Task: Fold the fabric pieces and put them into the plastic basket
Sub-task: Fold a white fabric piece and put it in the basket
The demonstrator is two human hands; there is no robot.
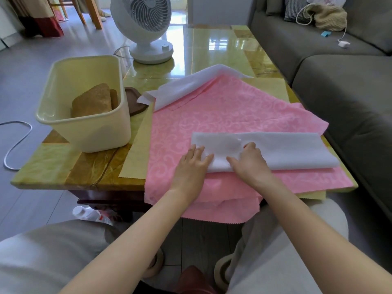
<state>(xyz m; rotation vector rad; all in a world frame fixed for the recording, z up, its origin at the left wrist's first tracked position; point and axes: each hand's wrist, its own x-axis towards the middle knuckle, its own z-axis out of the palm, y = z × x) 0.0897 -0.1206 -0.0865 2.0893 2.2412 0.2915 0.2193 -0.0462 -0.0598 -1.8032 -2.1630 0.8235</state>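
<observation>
I am looking down on the glossy table [222,45], which is carrying a pink patterned fabric [222,115] spread wide and hanging over the near edge. A white fabric [286,147], folded into a long strip, is lying across the pink one on the near side. The cream plastic basket [84,132] is standing on the table's left side, holding a folded brown piece [93,100]. The left hand [191,164] is pressing flat, fingers straight, on the strip's left end. The right hand [248,162] is resting just beside it, fingers bending onto the cloth; whether they are pinching it, I cannot tell.
</observation>
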